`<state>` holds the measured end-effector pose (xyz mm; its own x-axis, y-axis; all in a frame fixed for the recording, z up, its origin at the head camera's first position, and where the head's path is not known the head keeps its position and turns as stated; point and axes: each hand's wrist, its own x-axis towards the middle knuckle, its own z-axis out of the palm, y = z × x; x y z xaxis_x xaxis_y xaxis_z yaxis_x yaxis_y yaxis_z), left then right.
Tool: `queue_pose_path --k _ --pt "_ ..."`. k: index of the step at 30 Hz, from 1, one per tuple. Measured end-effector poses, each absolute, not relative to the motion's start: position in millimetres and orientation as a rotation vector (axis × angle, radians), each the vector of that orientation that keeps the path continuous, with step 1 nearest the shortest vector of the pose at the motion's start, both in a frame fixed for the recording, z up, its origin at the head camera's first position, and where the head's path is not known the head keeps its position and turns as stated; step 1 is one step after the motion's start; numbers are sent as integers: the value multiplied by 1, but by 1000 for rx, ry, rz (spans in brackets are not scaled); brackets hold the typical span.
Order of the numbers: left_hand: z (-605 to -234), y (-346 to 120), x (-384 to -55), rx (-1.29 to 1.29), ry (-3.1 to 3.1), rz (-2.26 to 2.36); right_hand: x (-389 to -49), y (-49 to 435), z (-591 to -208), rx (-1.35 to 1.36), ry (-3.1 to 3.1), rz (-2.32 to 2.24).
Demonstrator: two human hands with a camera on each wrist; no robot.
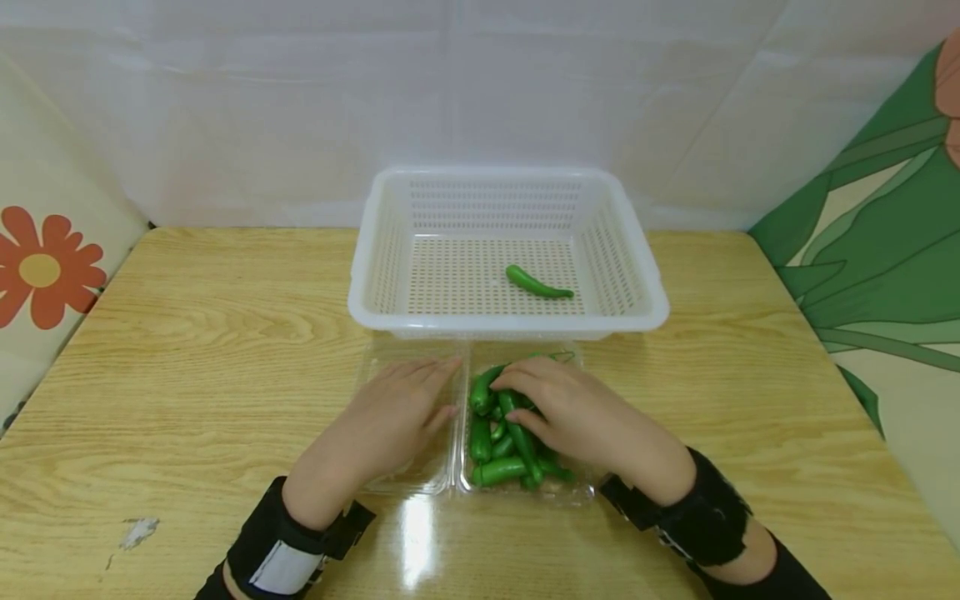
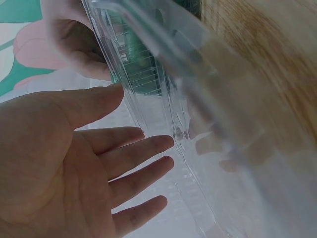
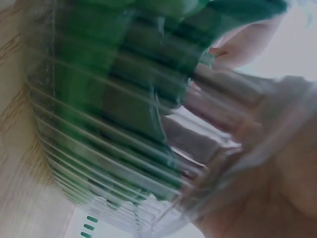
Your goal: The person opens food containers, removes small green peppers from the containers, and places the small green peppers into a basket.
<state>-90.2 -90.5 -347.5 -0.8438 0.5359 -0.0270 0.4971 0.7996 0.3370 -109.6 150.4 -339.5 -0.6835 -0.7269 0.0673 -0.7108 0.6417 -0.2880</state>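
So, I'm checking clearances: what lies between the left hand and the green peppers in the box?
The clear box's left rim, as the head view shows.

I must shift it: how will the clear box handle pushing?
The clear box probably flexes, its walls looking thin. It should slide, not tip, being low and wide. Peppers in one half likely make that side heavier.

Staged recording booth by the look of it; wider room can't be told. Landmark: white basket (image 1: pixel 506 323). Under it, wood-grain counter (image 1: pixel 225 333); behind, plain white sheet (image 1: pixel 450 83); left of it, panel with orange flower (image 1: pixel 41 271); right of it, green leaf print (image 1: pixel 892 267); nearer than it, black wrist straps (image 1: pixel 705 510)
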Motion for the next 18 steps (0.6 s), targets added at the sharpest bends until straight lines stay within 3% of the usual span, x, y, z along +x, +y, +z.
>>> queue_pose_path --k 18 --pt "-347 -90 -90 801 2857 493 -105 151 -337 -1264 2759 -474"
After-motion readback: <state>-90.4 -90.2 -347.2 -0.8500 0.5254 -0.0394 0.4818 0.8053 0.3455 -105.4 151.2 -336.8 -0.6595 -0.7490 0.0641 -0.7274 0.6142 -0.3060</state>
